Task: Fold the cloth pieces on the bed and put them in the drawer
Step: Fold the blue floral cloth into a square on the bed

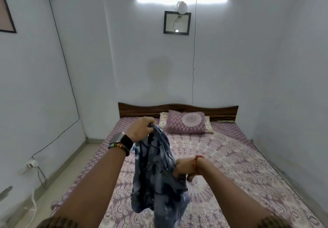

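A dark blue and white patterned cloth (156, 174) hangs in the air above the bed (230, 165), bunched and drooping toward the near edge. My left hand (141, 130), with a watch and bead bracelet on the wrist, grips the cloth's upper end, raised over the left part of the bed. Lower and nearer, my right hand (183, 170) grips another part of the same cloth at its right side. No drawer is in view.
The bed carries a purple and white mandala sheet, with a matching pillow (187, 123) and a white cushion behind it by the wooden headboard (177, 109). A floor strip with a socket and cables (32, 165) runs along the left wall.
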